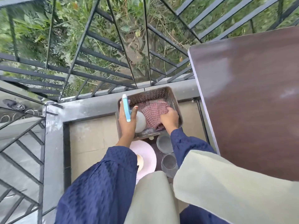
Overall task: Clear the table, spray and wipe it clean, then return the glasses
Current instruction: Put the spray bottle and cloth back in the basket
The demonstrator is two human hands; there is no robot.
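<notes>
You have the table (250, 94) cleared, it seems. Your left hand (127, 127) grips the spray bottle (126, 109). Your right hand (169, 118) clutches the cloth (152, 110) at the right edge of the basket (161, 92). Spraying, wiping and returning the glasses (164, 142) remain.

Legible text, brands, numbers, signs: none. Spray bottle (126, 109), perforated metal basket (152, 94), checked cloth (153, 110): no readable marking on any; the bottle's face is blurred.

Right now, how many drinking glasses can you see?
2. The first glass stands just this side of the metal basket; the second glass stands closer to the person, right of the pink plate. The blue sleeves may hide others.
</notes>
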